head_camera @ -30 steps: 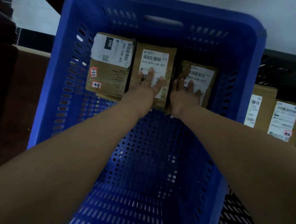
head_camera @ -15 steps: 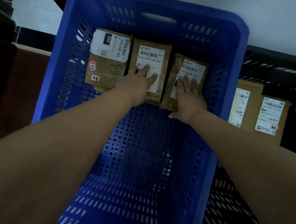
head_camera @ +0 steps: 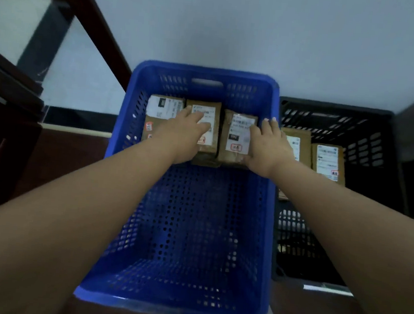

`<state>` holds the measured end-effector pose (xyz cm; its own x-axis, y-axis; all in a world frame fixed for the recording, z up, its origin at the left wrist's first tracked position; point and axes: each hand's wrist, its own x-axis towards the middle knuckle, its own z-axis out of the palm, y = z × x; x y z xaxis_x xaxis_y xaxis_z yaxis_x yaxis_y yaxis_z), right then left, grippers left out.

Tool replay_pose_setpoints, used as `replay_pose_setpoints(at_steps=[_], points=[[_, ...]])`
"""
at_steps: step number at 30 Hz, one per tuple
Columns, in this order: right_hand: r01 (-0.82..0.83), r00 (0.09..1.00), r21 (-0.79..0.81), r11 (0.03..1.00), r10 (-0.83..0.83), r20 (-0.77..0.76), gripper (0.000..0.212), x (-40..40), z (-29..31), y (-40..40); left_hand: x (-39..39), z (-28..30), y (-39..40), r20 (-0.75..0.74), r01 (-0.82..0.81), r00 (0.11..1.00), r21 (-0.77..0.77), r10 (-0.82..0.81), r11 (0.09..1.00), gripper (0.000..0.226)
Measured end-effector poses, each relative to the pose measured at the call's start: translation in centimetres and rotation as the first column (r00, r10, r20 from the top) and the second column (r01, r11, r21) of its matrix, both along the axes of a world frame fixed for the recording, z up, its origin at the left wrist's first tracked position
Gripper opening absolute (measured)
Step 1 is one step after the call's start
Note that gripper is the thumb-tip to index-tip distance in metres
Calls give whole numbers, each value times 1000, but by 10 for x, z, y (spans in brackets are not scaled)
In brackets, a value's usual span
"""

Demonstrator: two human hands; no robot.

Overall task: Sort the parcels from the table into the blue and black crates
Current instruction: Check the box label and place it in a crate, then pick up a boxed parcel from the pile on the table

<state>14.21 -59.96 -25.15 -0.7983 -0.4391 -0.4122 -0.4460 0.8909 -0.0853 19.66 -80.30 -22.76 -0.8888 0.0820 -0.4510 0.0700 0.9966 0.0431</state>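
Against the far wall of the blue crate [head_camera: 270, 213], three brown parcels in a row, side by side and touching: left parcel [head_camera: 157, 116] with a wide white label across its top, middle parcel [head_camera: 209, 131] and right parcel [head_camera: 233, 144] each with a white barcode label and a small red-edged sticker lower down; print too blurred to read. Flat cardboard-coloured packs, slightly crumpled at the near edges. Left hand [head_camera: 182, 135] laid on the middle parcel, fingers stretched flat, pressing rather than gripping; right hand [head_camera: 269, 144] along the right parcel's outer edge, fingers fairly straight, no clear clasp. Just beside, in the black crate [head_camera: 370, 127], two more labelled parcels [head_camera: 327, 160] standing at its far end. Judged so: five parcels sorted, the newest being squared up; table out of view, so what remains cannot be told
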Motion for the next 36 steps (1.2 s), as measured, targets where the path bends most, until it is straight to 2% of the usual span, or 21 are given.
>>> replay_pose_setpoints(at_steps=[7, 12, 17, 25, 31, 36], points=[[32, 975, -97, 995, -53, -216, 67, 34, 136, 30, 28, 134, 34, -232, 118, 965, -22, -120, 993, 54], [81, 927, -186, 979, -143, -347, 66, 71, 235, 68, 42, 233, 86, -375, 256, 882, -126, -285, 958, 53], [180, 866, -200, 963, -251, -433, 60, 109, 312, 133, 52, 310, 160, -471, 385, 777, -171, -419, 907, 54], [349, 736, -224, 910, -414, -536, 58, 160, 381, 249, 81, 387, 280, -560, 504, 632, -229, -536, 833, 56], [436, 641, -246, 866, -490, -590, 58, 206, 407, 353, 101, 410, 386, -568, 576, 542, -285, -619, 766, 55], [501, 553, -270, 822, -544, -631, 53, 249, 433, 468, 127, 430, 501, -645, 626, 449, -267, -618, 733, 52]])
